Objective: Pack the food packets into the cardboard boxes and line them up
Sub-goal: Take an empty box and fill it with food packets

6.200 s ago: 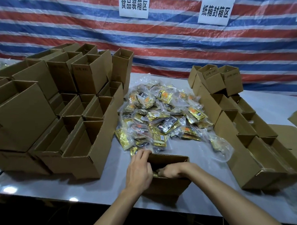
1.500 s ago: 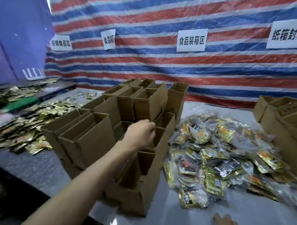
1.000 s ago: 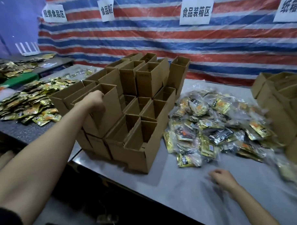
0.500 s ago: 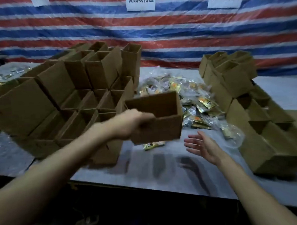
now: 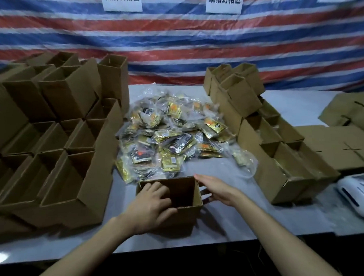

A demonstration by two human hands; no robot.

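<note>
Gripping the cardboard box [image 5: 180,219] rim, left hand [image 5: 151,209] sits opposite right hand [image 5: 218,189].

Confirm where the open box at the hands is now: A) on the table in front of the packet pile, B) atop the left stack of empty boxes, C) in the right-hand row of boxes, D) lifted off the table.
A: the open box stands on the table just in front of the packet pile, the left hand gripping its rim, the right hand flat against its side.
</note>
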